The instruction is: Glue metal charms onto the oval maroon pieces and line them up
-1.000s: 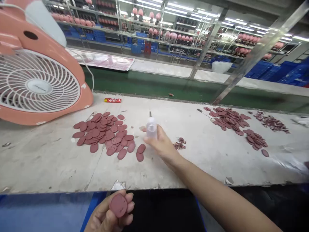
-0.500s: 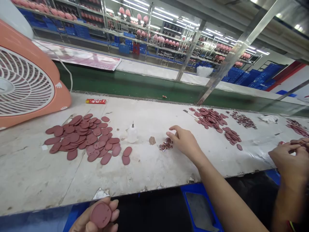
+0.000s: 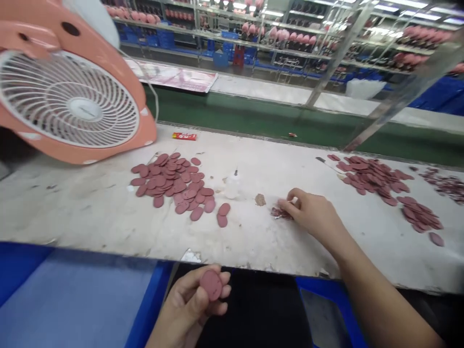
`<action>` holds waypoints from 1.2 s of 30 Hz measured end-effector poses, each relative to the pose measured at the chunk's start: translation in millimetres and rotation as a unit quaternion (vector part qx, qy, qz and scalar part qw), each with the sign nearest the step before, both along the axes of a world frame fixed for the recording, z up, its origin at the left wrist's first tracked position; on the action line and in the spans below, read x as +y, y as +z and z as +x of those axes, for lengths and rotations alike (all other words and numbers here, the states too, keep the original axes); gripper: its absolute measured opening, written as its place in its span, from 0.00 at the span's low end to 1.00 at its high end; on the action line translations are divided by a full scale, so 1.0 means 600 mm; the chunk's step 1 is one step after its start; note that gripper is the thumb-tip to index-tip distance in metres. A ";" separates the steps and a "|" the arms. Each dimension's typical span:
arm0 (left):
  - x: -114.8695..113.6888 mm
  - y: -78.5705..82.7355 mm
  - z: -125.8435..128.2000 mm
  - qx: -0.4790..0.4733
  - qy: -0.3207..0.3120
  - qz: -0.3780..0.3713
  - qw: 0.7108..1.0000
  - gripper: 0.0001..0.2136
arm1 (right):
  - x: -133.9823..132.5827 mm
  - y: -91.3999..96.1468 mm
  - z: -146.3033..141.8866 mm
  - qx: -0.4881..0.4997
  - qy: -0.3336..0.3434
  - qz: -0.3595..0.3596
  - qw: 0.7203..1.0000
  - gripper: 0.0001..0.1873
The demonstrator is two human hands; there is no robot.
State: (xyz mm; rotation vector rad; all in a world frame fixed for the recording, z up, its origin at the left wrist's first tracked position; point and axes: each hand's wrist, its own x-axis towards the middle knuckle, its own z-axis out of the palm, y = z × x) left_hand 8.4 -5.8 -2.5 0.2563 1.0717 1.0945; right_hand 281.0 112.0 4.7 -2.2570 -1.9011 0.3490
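My left hand (image 3: 192,305) is below the table edge, fingers closed around one dark red oval pad (image 3: 211,284). My right hand (image 3: 313,214) reaches onto the white worktable (image 3: 90,212), its fingertips pinched at a small heap of tiny dark red pieces (image 3: 281,212). What the fingertips grip is too small to make out. A small clear glue bottle (image 3: 233,186) stands to the left of that hand, next to a brown smear (image 3: 260,199). A large pile of the same oval pads (image 3: 174,186) lies further left.
An orange fan (image 3: 72,96) stands at the table's left. More pad piles (image 3: 373,176) lie at the right. A red packet (image 3: 184,137) rests near the green conveyor belt (image 3: 253,121). Blue bins (image 3: 326,309) sit under the table edge. Shelving fills the background.
One second ago my right hand held the glue bottle; it set it down and moved right to the small pieces. The view swung back left; another person's hands left the frame.
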 end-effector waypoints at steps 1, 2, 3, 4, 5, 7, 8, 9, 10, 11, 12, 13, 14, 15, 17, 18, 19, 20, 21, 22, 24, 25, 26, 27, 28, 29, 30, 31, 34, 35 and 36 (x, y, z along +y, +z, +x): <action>-0.002 -0.003 -0.001 -0.007 -0.004 0.003 1.000 0.17 | 0.000 -0.002 0.004 0.007 -0.014 0.004 1.000 0.12; -0.003 -0.006 -0.003 -0.015 -0.009 0.006 1.000 0.17 | -0.001 -0.004 0.010 0.020 -0.027 0.008 0.999 0.09; -0.004 -0.008 -0.005 -0.023 -0.014 0.008 1.000 0.17 | -0.003 -0.004 0.018 0.038 -0.040 0.014 0.998 0.07; -0.004 -0.011 -0.008 -0.031 -0.018 0.009 0.999 0.17 | -0.007 -0.005 0.025 0.063 -0.050 0.020 0.997 0.08; -0.005 -0.014 -0.011 -0.039 -0.022 0.010 0.999 0.17 | -0.013 -0.005 0.031 0.098 -0.059 0.029 0.993 0.10; -0.007 -0.018 -0.016 -0.058 -0.033 0.012 0.998 0.17 | -0.034 -0.005 0.036 0.193 -0.062 0.045 0.978 0.19; -0.008 -0.018 -0.018 -0.068 -0.039 0.010 0.997 0.17 | -0.048 -0.004 0.033 0.243 -0.060 0.052 0.967 0.22; -0.009 -0.016 -0.019 -0.078 -0.042 0.004 0.996 0.17 | -0.066 -0.002 0.024 0.297 -0.053 0.053 0.952 0.23; -0.010 -0.013 -0.020 -0.085 -0.045 -0.007 0.995 0.17 | -0.084 0.000 0.011 0.354 -0.044 0.053 0.933 0.22; -0.010 -0.009 -0.020 -0.091 -0.047 -0.021 0.995 0.18 | -0.102 0.004 -0.007 0.400 -0.031 0.039 0.915 0.20; -0.010 -0.004 -0.019 -0.094 -0.050 -0.036 0.994 0.18 | -0.119 0.008 -0.028 0.477 -0.012 0.014 0.879 0.16; -0.010 0.002 -0.018 -0.094 -0.054 -0.050 0.993 0.18 | -0.133 0.013 -0.051 0.542 0.013 -0.012 0.840 0.12; -0.009 0.008 -0.017 -0.094 -0.062 -0.062 0.992 0.18 | -0.145 0.019 -0.073 0.587 0.040 -0.044 0.807 0.08; -0.009 0.013 -0.016 -0.095 -0.071 -0.071 0.990 0.18 | -0.154 0.024 -0.094 0.609 0.070 -0.057 0.788 0.07; -0.009 0.018 -0.014 -0.097 -0.088 -0.081 0.988 0.17 | -0.164 0.036 -0.126 0.606 0.127 -0.063 0.783 0.08; -0.009 0.019 -0.013 -0.099 -0.095 -0.081 0.987 0.17 | -0.167 0.041 -0.137 0.594 0.154 -0.053 0.788 0.10; -0.010 0.018 -0.013 -0.100 -0.102 -0.077 0.987 0.17 | -0.168 0.045 -0.144 0.579 0.178 -0.041 0.794 0.11; -0.011 0.017 -0.012 -0.102 -0.109 -0.072 0.986 0.17 | -0.169 0.049 -0.149 0.564 0.196 -0.030 0.801 0.12; -0.012 0.014 -0.013 -0.104 -0.115 -0.066 0.986 0.16 | -0.169 0.052 -0.152 0.548 0.210 -0.023 0.809 0.13; -0.012 0.011 -0.013 -0.106 -0.121 -0.058 0.985 0.15 | -0.169 0.054 -0.153 0.532 0.222 -0.021 0.817 0.14; -0.014 0.007 -0.015 -0.114 -0.129 -0.045 0.984 0.14 | -0.170 0.059 -0.156 0.501 0.237 -0.016 0.832 0.14; -0.014 0.006 -0.016 -0.118 -0.134 -0.041 0.983 0.14 | -0.170 0.061 -0.157 0.489 0.241 -0.015 0.838 0.13; -0.015 0.006 -0.016 -0.122 -0.138 -0.040 0.982 0.14 | -0.170 0.062 -0.158 0.479 0.245 -0.014 0.843 0.12; -0.015 0.007 -0.017 -0.124 -0.142 -0.040 0.981 0.14 | -0.171 0.064 -0.160 0.472 0.246 -0.015 0.846 0.11; -0.015 0.009 -0.018 -0.125 -0.145 -0.044 0.980 0.14 | -0.171 0.065 -0.161 0.467 0.245 -0.018 0.849 0.10; -0.015 0.011 -0.018 -0.125 -0.148 -0.050 0.980 0.14 | -0.171 0.066 -0.162 0.463 0.246 -0.022 0.851 0.09; -0.015 0.013 -0.018 -0.124 -0.150 -0.055 0.979 0.14 | -0.171 0.067 -0.162 0.459 0.249 -0.027 0.853 0.08; -0.015 0.016 -0.018 -0.123 -0.150 -0.060 0.979 0.14 | -0.171 0.067 -0.162 0.454 0.252 -0.032 0.854 0.08; -0.015 0.019 -0.017 -0.124 -0.150 -0.070 0.978 0.13 | -0.170 0.067 -0.160 0.440 0.262 -0.044 0.858 0.07; -0.015 0.018 -0.017 -0.126 -0.152 -0.071 0.978 0.13 | -0.169 0.067 -0.159 0.437 0.264 -0.045 0.859 0.07; -0.014 0.017 -0.018 -0.129 -0.155 -0.070 0.977 0.13 | -0.169 0.068 -0.158 0.433 0.267 -0.046 0.860 0.07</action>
